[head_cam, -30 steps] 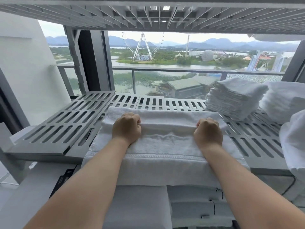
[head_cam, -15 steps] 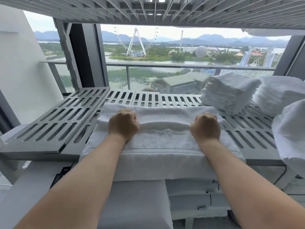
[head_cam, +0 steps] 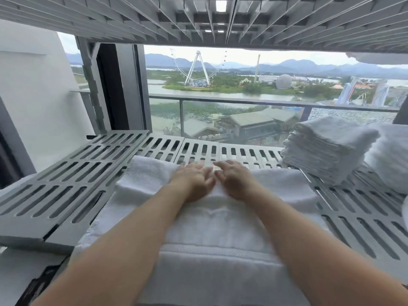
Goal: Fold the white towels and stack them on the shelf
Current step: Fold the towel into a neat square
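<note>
Frame centre: left hand [head_cam: 194,184] and right hand [head_cam: 236,182] are motion-blurred and the fingertips smeared. Cannot tell whether they touch the towel [head_cam: 220,228] or the shelf [head_cam: 66,195] slats beyond. Towel's near end is hidden under both forearms [head_cam: 123,250] and cut by the bottom edge. White pile [head_cam: 390,155] is cut by the right edge. Dark object [head_cam: 42,283], lower left: unidentifiable.

Ferris wheel [head_cam: 197,71] beyond glass balcony railing [head_cam: 242,102]; white dome [head_cam: 284,81] right of it; mountains [head_cam: 298,64] behind
</note>
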